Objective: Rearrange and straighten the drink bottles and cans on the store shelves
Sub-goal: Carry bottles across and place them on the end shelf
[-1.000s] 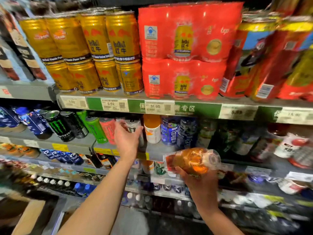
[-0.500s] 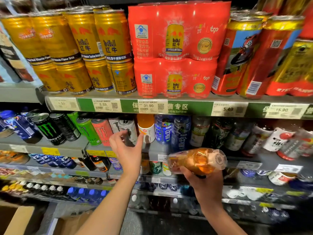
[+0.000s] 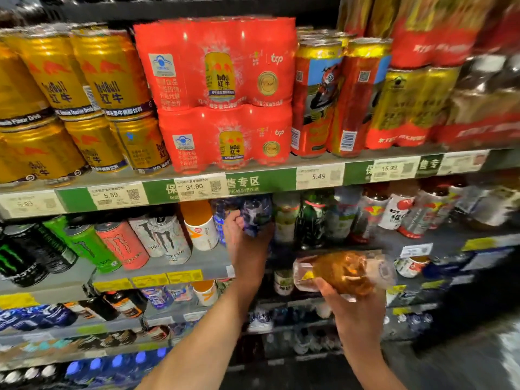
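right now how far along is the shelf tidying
Early to midway, judging by the shelves. Looks done: the gold cans and red multipacks on the upper shelf stand stacked and facing out. In hand: the left hand has its grip on a blue bottle in the second row, while the right hand holds an orange bottle on its side. Left: shelving that bottle, and the lower rows.

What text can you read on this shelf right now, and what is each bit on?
"RedBull 红牛": gold cans
"tcp": red multipack
"5.59": price tag
"31.90": price tag
"5.49": price tag
"15.90": price tag
"售专区": green shelf strip
Bottle labels on lower shelves: too blurred to read.
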`<action>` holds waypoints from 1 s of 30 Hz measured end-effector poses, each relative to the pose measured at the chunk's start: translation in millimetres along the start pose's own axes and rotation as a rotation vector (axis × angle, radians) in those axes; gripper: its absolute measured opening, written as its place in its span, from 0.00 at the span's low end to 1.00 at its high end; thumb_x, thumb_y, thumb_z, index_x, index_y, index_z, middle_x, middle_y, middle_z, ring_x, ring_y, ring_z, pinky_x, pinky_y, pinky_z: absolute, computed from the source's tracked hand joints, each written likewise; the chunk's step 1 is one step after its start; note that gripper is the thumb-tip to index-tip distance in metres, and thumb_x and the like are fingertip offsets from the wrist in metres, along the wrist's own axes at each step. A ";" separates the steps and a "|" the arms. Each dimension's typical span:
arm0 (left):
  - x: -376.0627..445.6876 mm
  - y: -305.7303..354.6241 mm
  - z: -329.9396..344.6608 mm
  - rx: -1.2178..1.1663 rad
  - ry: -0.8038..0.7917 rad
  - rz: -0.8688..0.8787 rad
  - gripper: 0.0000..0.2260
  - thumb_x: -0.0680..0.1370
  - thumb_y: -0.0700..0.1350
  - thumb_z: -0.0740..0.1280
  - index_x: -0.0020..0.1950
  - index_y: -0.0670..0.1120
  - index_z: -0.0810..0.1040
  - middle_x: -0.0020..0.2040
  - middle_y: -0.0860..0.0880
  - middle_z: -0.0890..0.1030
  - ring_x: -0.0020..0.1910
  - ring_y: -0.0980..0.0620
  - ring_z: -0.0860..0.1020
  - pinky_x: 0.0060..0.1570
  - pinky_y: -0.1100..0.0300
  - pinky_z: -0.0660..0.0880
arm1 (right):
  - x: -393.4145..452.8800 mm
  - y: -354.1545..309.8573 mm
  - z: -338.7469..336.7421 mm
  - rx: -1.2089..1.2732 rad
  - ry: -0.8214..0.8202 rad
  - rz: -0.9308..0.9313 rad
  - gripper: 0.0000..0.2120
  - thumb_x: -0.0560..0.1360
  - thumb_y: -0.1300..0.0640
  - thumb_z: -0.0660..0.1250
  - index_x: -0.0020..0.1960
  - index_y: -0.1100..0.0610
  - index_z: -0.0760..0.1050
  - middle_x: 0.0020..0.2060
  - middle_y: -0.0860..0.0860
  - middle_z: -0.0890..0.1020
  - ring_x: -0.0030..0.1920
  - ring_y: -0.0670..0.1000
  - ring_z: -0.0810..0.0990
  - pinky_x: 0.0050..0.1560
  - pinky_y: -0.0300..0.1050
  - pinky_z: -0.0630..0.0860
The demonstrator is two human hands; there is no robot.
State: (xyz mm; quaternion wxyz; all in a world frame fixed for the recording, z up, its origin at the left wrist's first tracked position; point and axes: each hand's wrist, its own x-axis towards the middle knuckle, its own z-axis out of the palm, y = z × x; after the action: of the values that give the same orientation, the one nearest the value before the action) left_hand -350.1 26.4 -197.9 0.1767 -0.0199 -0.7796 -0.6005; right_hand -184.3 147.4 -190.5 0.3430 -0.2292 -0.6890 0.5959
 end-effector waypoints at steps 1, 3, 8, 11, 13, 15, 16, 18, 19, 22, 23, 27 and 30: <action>0.4 -2.0 5.4 -0.001 0.017 -0.038 0.25 0.62 0.55 0.76 0.57 0.60 0.74 0.51 0.52 0.78 0.52 0.51 0.77 0.59 0.59 0.74 | 4.7 2.3 -7.5 0.007 0.015 0.020 0.22 0.59 0.40 0.79 0.44 0.54 0.82 0.41 0.46 0.85 0.48 0.44 0.82 0.53 0.26 0.71; 1.6 -3.0 17.3 0.021 0.074 -0.104 0.33 0.60 0.53 0.81 0.60 0.61 0.71 0.55 0.46 0.78 0.55 0.42 0.78 0.60 0.45 0.76 | 16.9 9.9 -20.7 0.027 0.023 0.058 0.19 0.59 0.48 0.84 0.43 0.55 0.82 0.42 0.49 0.86 0.49 0.50 0.84 0.54 0.41 0.77; -2.5 13.0 37.2 0.153 0.174 -0.145 0.37 0.61 0.47 0.85 0.63 0.40 0.70 0.56 0.43 0.73 0.57 0.38 0.74 0.61 0.42 0.72 | 53.3 16.3 -49.6 0.032 -0.045 0.071 0.11 0.59 0.52 0.80 0.41 0.48 0.84 0.36 0.45 0.86 0.41 0.44 0.84 0.47 0.41 0.80; -6.8 14.9 42.1 0.225 0.215 -0.127 0.36 0.63 0.48 0.84 0.64 0.40 0.71 0.56 0.42 0.74 0.55 0.41 0.75 0.61 0.46 0.73 | 76.7 18.9 -64.5 0.016 -0.114 0.080 0.21 0.56 0.43 0.80 0.44 0.51 0.83 0.38 0.44 0.86 0.42 0.44 0.85 0.49 0.38 0.80; -10.9 16.6 42.9 0.247 0.237 -0.155 0.37 0.64 0.48 0.83 0.68 0.42 0.71 0.58 0.43 0.73 0.54 0.44 0.75 0.60 0.52 0.73 | 91.3 23.4 -73.6 0.038 -0.178 0.060 0.20 0.60 0.55 0.82 0.49 0.56 0.81 0.40 0.42 0.86 0.43 0.41 0.84 0.45 0.32 0.78; -17.4 17.7 43.1 0.240 0.257 -0.164 0.36 0.66 0.46 0.82 0.70 0.42 0.71 0.60 0.44 0.72 0.54 0.48 0.74 0.59 0.56 0.72 | 103.9 30.2 -81.9 0.013 -0.254 0.042 0.17 0.63 0.63 0.81 0.49 0.58 0.80 0.40 0.45 0.86 0.42 0.41 0.84 0.44 0.32 0.78; -21.2 18.4 43.1 0.234 0.277 -0.169 0.35 0.67 0.45 0.82 0.69 0.42 0.71 0.61 0.44 0.72 0.54 0.49 0.74 0.59 0.58 0.72 | 109.1 34.0 -82.8 0.004 -0.275 0.045 0.17 0.63 0.63 0.81 0.49 0.57 0.80 0.40 0.47 0.86 0.42 0.44 0.84 0.46 0.35 0.78; -29.5 22.1 43.3 0.210 0.311 -0.186 0.35 0.68 0.44 0.81 0.70 0.42 0.69 0.62 0.46 0.75 0.57 0.49 0.76 0.58 0.60 0.72 | 115.0 40.5 -82.4 0.024 -0.298 0.052 0.21 0.60 0.53 0.83 0.50 0.51 0.80 0.42 0.48 0.86 0.45 0.48 0.85 0.51 0.44 0.80; -33.7 24.0 43.6 0.198 0.322 -0.198 0.35 0.68 0.42 0.81 0.71 0.42 0.68 0.62 0.48 0.76 0.58 0.49 0.77 0.57 0.62 0.71 | 115.3 43.1 -82.9 0.032 -0.298 0.064 0.26 0.57 0.44 0.83 0.51 0.47 0.80 0.43 0.48 0.86 0.47 0.49 0.85 0.54 0.48 0.80; -48.9 33.5 43.4 0.130 0.339 -0.245 0.39 0.70 0.34 0.78 0.76 0.38 0.62 0.60 0.52 0.73 0.57 0.56 0.73 0.53 0.74 0.65 | 114.3 51.7 -84.4 0.032 -0.330 0.172 0.40 0.52 0.27 0.78 0.56 0.49 0.79 0.49 0.47 0.86 0.51 0.49 0.85 0.59 0.51 0.79; -53.7 34.4 41.9 0.109 0.340 -0.244 0.36 0.69 0.32 0.77 0.73 0.38 0.64 0.58 0.51 0.75 0.55 0.57 0.74 0.50 0.77 0.67 | 114.1 53.8 -86.6 0.041 -0.410 0.216 0.39 0.53 0.29 0.79 0.55 0.51 0.80 0.48 0.46 0.86 0.50 0.48 0.85 0.59 0.49 0.79; -74.8 36.0 30.5 -0.013 0.371 -0.261 0.23 0.67 0.33 0.79 0.59 0.43 0.76 0.51 0.50 0.83 0.49 0.58 0.83 0.55 0.67 0.78 | 110.1 42.8 -91.5 0.027 -0.449 0.248 0.24 0.60 0.55 0.84 0.53 0.53 0.79 0.48 0.49 0.86 0.46 0.43 0.83 0.56 0.41 0.77; -92.0 44.0 22.0 -0.082 0.365 -0.237 0.27 0.67 0.40 0.81 0.63 0.38 0.76 0.56 0.42 0.84 0.56 0.47 0.83 0.62 0.53 0.79 | 103.5 30.3 -95.4 0.031 -0.422 0.126 0.32 0.58 0.60 0.84 0.58 0.49 0.76 0.49 0.43 0.84 0.49 0.40 0.82 0.51 0.33 0.77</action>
State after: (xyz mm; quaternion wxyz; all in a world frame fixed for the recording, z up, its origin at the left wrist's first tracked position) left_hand -258.8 76.1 -189.3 0.2422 0.1738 -0.7066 -0.6418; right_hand -184.3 291.3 -194.3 0.1568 -0.1368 -0.7204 0.6616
